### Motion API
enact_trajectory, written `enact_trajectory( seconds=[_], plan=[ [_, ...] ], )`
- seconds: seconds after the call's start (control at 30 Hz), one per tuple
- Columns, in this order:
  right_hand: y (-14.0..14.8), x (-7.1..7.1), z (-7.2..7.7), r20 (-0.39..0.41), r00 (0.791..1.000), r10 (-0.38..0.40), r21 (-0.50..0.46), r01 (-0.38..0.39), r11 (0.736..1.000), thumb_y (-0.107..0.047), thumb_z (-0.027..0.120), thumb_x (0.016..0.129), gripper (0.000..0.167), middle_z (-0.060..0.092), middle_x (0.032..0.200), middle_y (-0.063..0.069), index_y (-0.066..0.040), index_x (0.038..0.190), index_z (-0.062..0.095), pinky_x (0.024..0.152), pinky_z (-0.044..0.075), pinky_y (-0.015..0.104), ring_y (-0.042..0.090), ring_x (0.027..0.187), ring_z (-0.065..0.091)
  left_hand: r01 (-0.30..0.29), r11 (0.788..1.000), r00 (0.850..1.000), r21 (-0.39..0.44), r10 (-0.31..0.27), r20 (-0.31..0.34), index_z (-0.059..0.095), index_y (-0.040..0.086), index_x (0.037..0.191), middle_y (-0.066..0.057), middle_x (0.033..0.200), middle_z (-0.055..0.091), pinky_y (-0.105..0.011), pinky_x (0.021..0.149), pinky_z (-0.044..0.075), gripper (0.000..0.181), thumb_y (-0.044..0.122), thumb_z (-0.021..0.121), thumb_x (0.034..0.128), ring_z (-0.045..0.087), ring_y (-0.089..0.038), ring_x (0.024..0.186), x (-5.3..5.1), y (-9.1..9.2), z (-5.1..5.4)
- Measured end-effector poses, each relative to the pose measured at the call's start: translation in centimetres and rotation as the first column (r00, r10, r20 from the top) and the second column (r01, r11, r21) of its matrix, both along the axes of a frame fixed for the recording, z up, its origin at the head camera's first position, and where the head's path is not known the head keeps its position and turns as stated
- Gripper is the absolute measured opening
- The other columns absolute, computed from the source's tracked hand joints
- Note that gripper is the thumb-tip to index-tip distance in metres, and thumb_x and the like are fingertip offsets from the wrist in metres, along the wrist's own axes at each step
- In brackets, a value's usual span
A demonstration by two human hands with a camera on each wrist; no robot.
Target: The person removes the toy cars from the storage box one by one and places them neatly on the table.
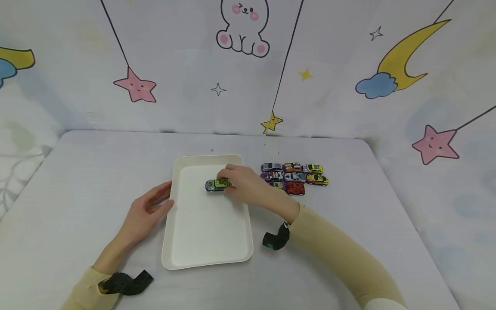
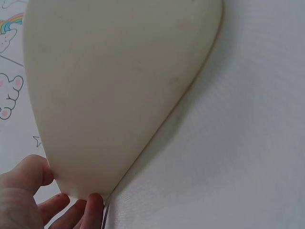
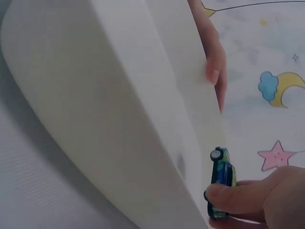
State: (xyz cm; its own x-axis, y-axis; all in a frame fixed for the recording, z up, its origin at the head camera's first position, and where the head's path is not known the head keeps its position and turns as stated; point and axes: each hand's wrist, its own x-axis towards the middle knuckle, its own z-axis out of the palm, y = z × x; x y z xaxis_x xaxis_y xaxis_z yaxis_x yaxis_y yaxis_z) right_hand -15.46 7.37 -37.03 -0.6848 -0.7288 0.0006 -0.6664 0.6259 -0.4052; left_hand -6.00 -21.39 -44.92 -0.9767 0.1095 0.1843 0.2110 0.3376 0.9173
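Observation:
A white rectangular tray (image 1: 209,232) lies on the table in the head view. Over its upper half, my right hand (image 1: 248,185) pinches a small green and blue toy car (image 1: 216,185) between thumb and fingers. The right wrist view also shows this toy car (image 3: 220,176) gripped by its sides, beside the tray wall (image 3: 95,105). My left hand (image 1: 145,213) touches the tray's left rim with its fingertips and thumb. In the left wrist view those fingers (image 2: 95,202) rest against the tray's outer side, the thumb near the edge.
Several toy cars (image 1: 294,177) stand in close rows to the right of the tray, partly behind my right forearm. A red toy car (image 1: 295,188) is nearest in that group. Dark wrist cameras (image 1: 277,237) jut from both sleeves. A patterned wall cloth (image 1: 186,64) hangs behind the table.

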Motion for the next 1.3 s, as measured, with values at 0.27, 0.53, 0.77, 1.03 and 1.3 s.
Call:
enact_trajectory(
  seconds=[0.27, 0.53, 0.77, 1.03, 1.3],
  plan=[
    [2.0, 0.7, -0.6, -0.066, 0.997, 0.031, -0.127, -0.039, 0.991, -0.008, 0.072, 0.093, 0.029, 0.067, 0.115, 0.004, -0.01, 0.121, 0.068, 0.082, 0.056, 0.032, 0.018, 0.097, 0.063, -0.004, 1.0, 1.0, -0.009, 0.004, -0.018, 0.047, -0.002, 0.145, -0.026, 0.143, 0.052, -0.009, 0.088, 0.052, 0.051, 0.005, 0.063, 0.0978, 0.053, 0.012, 0.12, 0.0, -0.2, -0.1],
    [3.5, 1.2, -1.9, -0.269, 0.962, 0.043, -0.27, -0.118, 0.956, -0.008, 0.076, 0.088, 0.032, 0.068, 0.113, 0.009, -0.007, 0.119, 0.069, 0.082, 0.058, 0.032, 0.022, 0.1, 0.065, 0.0, 1.0, 1.0, -0.007, -0.001, -0.021, 0.048, -0.002, 0.145, -0.026, 0.143, 0.053, -0.008, 0.088, 0.052, 0.05, 0.005, 0.063, 0.0976, 0.053, 0.011, 0.12, 0.0, -0.2, -0.2],
    [5.7, 1.7, -3.2, -0.309, 0.95, -0.036, -0.376, -0.087, 0.923, -0.005, 0.076, 0.087, 0.033, 0.066, 0.116, 0.01, -0.009, 0.12, 0.071, 0.082, 0.058, 0.032, 0.022, 0.104, 0.063, 0.004, 1.0, 1.0, -0.014, -0.004, -0.017, 0.047, -0.001, 0.146, -0.026, 0.143, 0.052, -0.008, 0.089, 0.052, 0.051, 0.006, 0.063, 0.0979, 0.053, 0.011, 0.121, -0.1, 0.0, -0.1],
    [7.6, 2.4, -4.2, -0.295, 0.951, -0.09, -0.442, -0.053, 0.895, 0.001, 0.076, 0.085, 0.038, 0.064, 0.119, 0.01, -0.008, 0.122, 0.07, 0.084, 0.057, 0.033, 0.022, 0.107, 0.06, 0.002, 1.0, 1.0, -0.015, -0.002, -0.02, 0.048, 0.001, 0.146, -0.027, 0.143, 0.052, -0.008, 0.088, 0.052, 0.051, 0.004, 0.063, 0.0977, 0.052, 0.013, 0.12, 0.0, -0.3, 0.1],
    [9.3, 3.0, -4.8, -0.308, 0.943, -0.127, -0.468, -0.034, 0.883, 0.003, 0.076, 0.084, 0.039, 0.063, 0.12, 0.01, -0.007, 0.122, 0.07, 0.092, 0.056, 0.036, 0.024, 0.114, 0.059, 0.008, 1.0, 1.0, -0.006, -0.009, -0.015, 0.048, 0.003, 0.147, -0.026, 0.144, 0.052, -0.009, 0.089, 0.052, 0.051, 0.004, 0.063, 0.0977, 0.052, 0.011, 0.121, 0.0, 0.0, 0.2]
  ],
)
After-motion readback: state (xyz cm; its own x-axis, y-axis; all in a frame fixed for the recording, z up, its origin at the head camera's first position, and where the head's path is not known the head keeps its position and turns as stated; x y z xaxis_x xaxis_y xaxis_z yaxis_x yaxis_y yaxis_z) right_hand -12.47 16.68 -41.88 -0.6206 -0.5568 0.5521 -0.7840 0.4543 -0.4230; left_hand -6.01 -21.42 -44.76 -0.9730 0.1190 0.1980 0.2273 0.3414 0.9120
